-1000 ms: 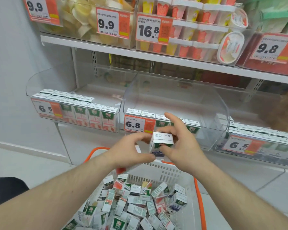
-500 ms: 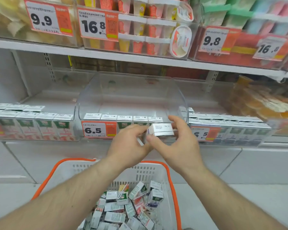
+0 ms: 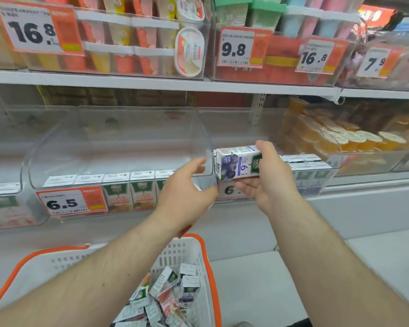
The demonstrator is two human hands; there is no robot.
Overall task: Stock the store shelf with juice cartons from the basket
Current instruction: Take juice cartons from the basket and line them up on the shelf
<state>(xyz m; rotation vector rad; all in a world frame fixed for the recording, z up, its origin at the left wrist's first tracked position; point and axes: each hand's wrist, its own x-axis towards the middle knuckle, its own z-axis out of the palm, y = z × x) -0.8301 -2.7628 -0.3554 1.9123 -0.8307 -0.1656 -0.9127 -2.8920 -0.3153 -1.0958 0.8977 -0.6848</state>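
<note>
Right hand [image 3: 267,178]: grips blueberry juice carton [image 3: 237,162] lying sideways.
Left hand [image 3: 187,187]: relaxed, holds nothing.
Handling: probably light, stiff, crushable; take by broad faces.

- My right hand [image 3: 268,179] covers one end of the carton [image 3: 237,163] and half the price tag [image 3: 232,191] behind it.
- My arms hide most of the basket [image 3: 200,267]; its bottom is cut off.

Small white-and-purple blueberry juice carton [image 3: 237,163], lying sideways before clear shelf bin [image 3: 118,147], more jumbled cartons [image 3: 168,298] in white orange-rimmed basket [image 3: 198,256]
</note>
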